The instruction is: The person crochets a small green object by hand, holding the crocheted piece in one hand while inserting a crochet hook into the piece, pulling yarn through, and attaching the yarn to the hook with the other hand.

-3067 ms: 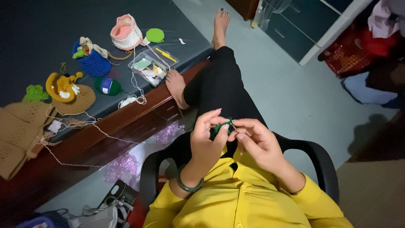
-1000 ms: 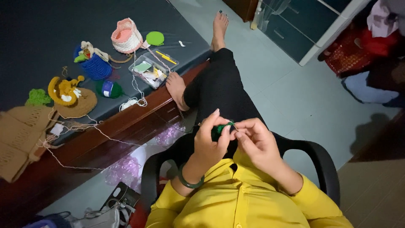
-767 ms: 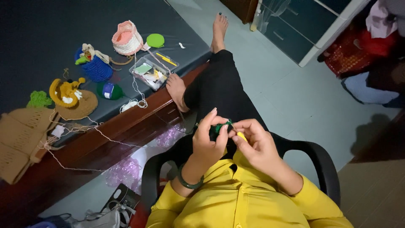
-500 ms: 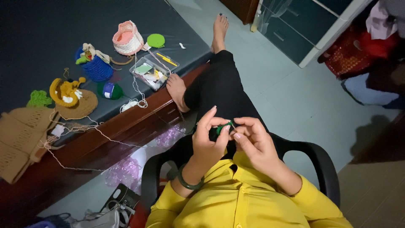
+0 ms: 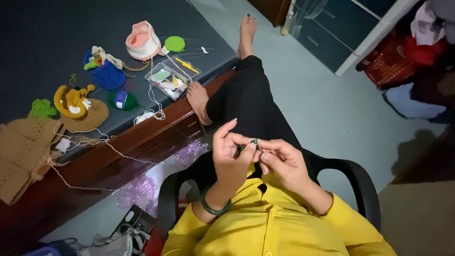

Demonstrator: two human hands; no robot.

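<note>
A clear rectangular plastic box [image 5: 171,79] stands on the dark table [image 5: 42,38], holding coloured bits.

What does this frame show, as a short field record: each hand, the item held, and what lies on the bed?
left hand: raised over the lap, fingers pinching a small green crochet piece; green bangle on the wrist
right hand: touching the same piece from the other side
seat: black armchair
bed surface: clear plastic box, pink crochet basket, blue crochet pouch, green yarn ball, tan crochet hat
posture: one bare foot resting on the wooden bed edge
</note>
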